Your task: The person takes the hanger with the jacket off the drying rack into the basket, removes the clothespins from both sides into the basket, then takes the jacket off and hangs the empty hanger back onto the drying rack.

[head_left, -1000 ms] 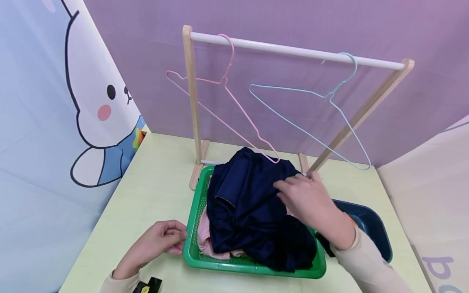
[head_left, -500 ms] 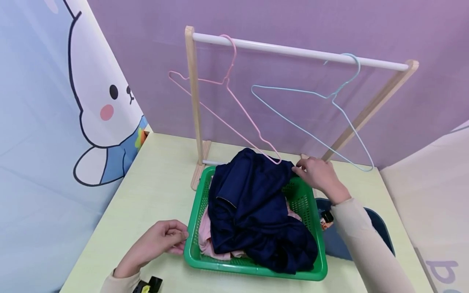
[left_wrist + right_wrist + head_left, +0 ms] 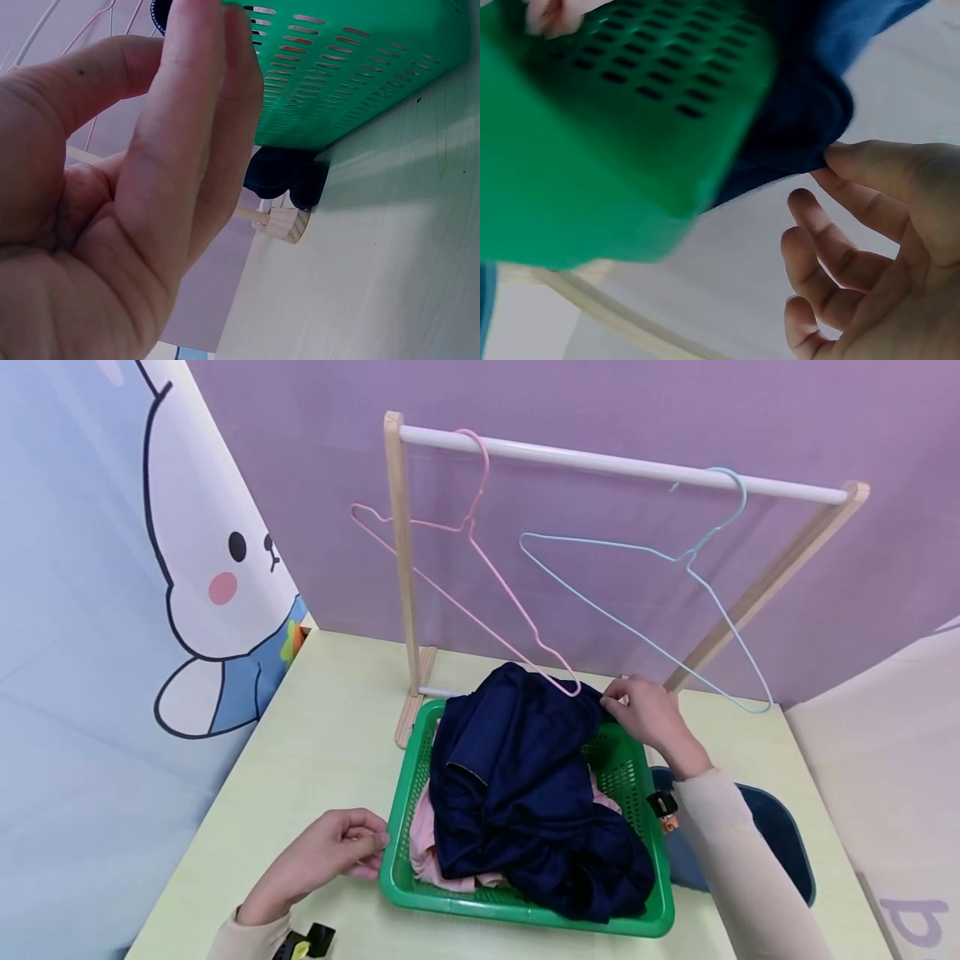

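Note:
A navy garment (image 3: pixel 517 793) lies heaped in a green plastic basket (image 3: pixel 525 908), its far part spilling over the back rim. With thumb and index finger, my right hand (image 3: pixel 648 714) pinches the garment's edge at the back right corner; the other fingers stand loosely bent in the right wrist view. My left hand (image 3: pixel 333 847) is at the basket's left side, fingertips at the rim. In the left wrist view its fingers (image 3: pixel 180 135) are fairly straight against the perforated wall, holding nothing I can see. Pink cloth (image 3: pixel 427 847) shows beneath the navy garment.
Behind the basket stands a wood-and-white rack (image 3: pixel 585 456). A pink hanger (image 3: pixel 498 589) and a light blue hanger (image 3: pixel 637 631) hang from its bar. A dark blue bin (image 3: pixel 776 827) sits right of the basket, partly behind my right forearm.
My right hand has moved from above the navy garment to the basket's back right corner and now pinches the garment's edge there. The left hand has stayed at the rim.

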{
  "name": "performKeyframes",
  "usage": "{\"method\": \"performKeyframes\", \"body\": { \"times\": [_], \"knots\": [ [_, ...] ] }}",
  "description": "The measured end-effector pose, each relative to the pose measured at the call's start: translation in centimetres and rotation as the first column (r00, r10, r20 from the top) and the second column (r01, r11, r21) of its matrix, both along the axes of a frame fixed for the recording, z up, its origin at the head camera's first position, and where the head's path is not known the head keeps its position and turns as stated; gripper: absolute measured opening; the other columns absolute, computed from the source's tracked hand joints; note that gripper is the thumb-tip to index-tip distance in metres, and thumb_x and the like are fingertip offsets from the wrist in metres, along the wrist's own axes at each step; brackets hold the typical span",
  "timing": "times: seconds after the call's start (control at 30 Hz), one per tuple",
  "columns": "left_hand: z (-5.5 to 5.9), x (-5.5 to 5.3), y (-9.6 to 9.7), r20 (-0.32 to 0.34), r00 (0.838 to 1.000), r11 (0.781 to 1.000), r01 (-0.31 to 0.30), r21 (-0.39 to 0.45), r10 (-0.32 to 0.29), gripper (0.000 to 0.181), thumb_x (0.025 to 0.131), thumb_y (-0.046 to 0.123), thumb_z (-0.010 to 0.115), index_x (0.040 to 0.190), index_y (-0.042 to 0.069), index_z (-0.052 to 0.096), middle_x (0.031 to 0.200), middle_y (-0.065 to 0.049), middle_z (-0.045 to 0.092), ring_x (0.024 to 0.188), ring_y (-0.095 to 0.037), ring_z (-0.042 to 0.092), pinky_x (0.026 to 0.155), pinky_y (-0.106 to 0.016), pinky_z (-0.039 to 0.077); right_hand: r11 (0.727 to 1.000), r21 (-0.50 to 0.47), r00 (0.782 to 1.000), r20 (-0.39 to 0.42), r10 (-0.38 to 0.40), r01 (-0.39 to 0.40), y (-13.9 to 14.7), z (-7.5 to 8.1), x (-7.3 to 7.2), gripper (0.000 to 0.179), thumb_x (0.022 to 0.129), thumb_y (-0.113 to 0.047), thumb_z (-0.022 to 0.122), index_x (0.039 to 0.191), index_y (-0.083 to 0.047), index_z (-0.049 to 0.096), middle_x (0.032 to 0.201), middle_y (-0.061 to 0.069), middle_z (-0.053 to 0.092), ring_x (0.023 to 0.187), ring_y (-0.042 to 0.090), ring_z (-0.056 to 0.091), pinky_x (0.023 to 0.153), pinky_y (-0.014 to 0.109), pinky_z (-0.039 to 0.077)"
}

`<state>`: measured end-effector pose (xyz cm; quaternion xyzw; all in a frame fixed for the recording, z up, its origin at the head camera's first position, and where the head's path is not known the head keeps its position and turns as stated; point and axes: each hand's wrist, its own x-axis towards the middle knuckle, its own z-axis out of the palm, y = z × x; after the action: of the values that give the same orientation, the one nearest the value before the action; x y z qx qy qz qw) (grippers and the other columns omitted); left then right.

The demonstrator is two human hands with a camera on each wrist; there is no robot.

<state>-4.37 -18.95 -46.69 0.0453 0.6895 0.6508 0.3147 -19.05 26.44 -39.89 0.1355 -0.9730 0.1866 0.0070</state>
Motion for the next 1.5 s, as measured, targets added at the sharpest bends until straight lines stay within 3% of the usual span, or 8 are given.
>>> {"method": "performKeyframes", "body": {
  "times": [0.2, 0.33, 0.5, 0.6, 0.77, 1.13, 1.27, 1.5],
  "knots": [
    [0.0, 0.0, 0.1, 0.008, 1.000, 1.000, -0.008, 0.005, 0.008, 0.023, 0.101, 0.008, 0.057, 0.112, -0.012, 0.060, 0.089, -0.015, 0.070, 0.080, -0.027, 0.069, 0.071, -0.042, 0.061, 0.997, -0.065, 0.969, -0.247, 0.020, -0.037, -1.4, 2.9, 3.2, 0.007, 0.095, -0.012, 0.069, 0.094, -0.011, 0.076, 0.097, 0.009, 0.066, 0.085, 0.028, 0.057, 0.071, 0.048, 0.034],
    [0.0, 0.0, 0.0, -0.001, 1.000, 1.000, -0.001, -0.002, 0.001, 0.022, 0.101, 0.007, 0.056, 0.111, -0.012, 0.060, 0.089, -0.015, 0.070, 0.080, -0.027, 0.070, 0.071, -0.043, 0.061, 0.989, -0.093, 0.913, -0.402, 0.066, -0.113, -2.3, 4.7, 5.1, 0.005, 0.088, -0.007, 0.075, 0.091, -0.011, 0.076, 0.096, 0.006, 0.064, 0.086, 0.029, 0.055, 0.072, 0.047, 0.032],
    [0.0, 0.0, 0.0, 0.002, 1.000, 1.000, 0.002, -0.012, -0.002, 0.022, 0.100, 0.007, 0.056, 0.110, -0.011, 0.061, 0.089, -0.015, 0.070, 0.081, -0.028, 0.070, 0.072, -0.043, 0.061, 0.968, -0.068, 0.819, -0.549, 0.165, -0.241, -3.3, 6.3, 7.3, 0.013, 0.080, -0.001, 0.079, 0.090, -0.009, 0.075, 0.096, 0.007, 0.062, 0.079, 0.030, 0.054, 0.065, 0.045, 0.029],
    [0.0, 0.0, 0.1, -0.001, 1.000, 1.000, 0.000, -0.020, 0.000, 0.020, 0.099, 0.005, 0.055, 0.109, -0.011, 0.061, 0.090, -0.015, 0.070, 0.081, -0.028, 0.070, 0.071, -0.042, 0.061, 0.956, -0.067, 0.778, -0.598, 0.191, -0.286, -3.8, 6.9, 8.4, 0.002, 0.088, -0.011, 0.076, 0.089, -0.011, 0.074, 0.096, 0.006, 0.061, 0.077, 0.027, 0.054, 0.063, 0.044, 0.028],
    [-0.1, 0.0, 0.2, -0.006, 1.000, 1.000, 0.000, -0.029, 0.000, 0.020, 0.097, 0.000, 0.049, 0.108, -0.011, 0.061, 0.089, -0.015, 0.069, 0.080, -0.028, 0.069, 0.070, -0.043, 0.061, 0.935, -0.086, 0.730, -0.650, 0.210, -0.345, -4.8, 8.1, 10.0, 0.033, 0.104, -0.034, 0.056, 0.087, -0.010, 0.073, 0.093, 0.006, 0.061, 0.078, 0.023, 0.055, 0.064, 0.043, 0.027],
    [0.1, -0.1, 0.4, 0.010, 1.000, 0.999, -0.010, -0.046, 0.011, 0.021, 0.094, -0.001, 0.048, 0.107, -0.011, 0.061, 0.087, -0.013, 0.069, 0.079, -0.026, 0.069, 0.070, -0.043, 0.061, 0.852, -0.090, 0.580, -0.769, 0.270, -0.516, -8.1, 11.8, 15.1, 0.037, 0.104, -0.028, 0.056, 0.078, -0.008, 0.072, 0.087, 0.009, 0.060, 0.078, 0.024, 0.053, 0.072, 0.035, 0.028],
    [0.1, 0.0, 0.4, 0.013, 1.000, 0.999, -0.008, -0.039, 0.009, 0.021, 0.094, -0.001, 0.048, 0.108, -0.012, 0.060, 0.087, -0.013, 0.069, 0.080, -0.026, 0.069, 0.071, -0.042, 0.061, 0.825, -0.062, 0.560, -0.763, 0.324, -0.561, -8.3, 11.9, 15.9, 0.034, 0.104, -0.026, 0.056, 0.079, -0.009, 0.073, 0.088, 0.007, 0.061, 0.076, 0.022, 0.054, 0.079, 0.035, 0.030],
    [0.1, 0.0, 0.3, 0.011, 1.000, 0.999, -0.001, -0.034, 0.001, 0.022, 0.095, -0.001, 0.047, 0.109, -0.012, 0.060, 0.088, -0.014, 0.069, 0.081, -0.027, 0.069, 0.072, -0.044, 0.061, 0.835, -0.025, 0.622, -0.680, 0.389, -0.550, -7.7, 10.8, 16.0, 0.031, 0.105, -0.027, 0.054, 0.087, -0.013, 0.074, 0.095, 0.004, 0.064, 0.082, 0.022, 0.058, 0.079, 0.041, 0.033]
  ]
}}
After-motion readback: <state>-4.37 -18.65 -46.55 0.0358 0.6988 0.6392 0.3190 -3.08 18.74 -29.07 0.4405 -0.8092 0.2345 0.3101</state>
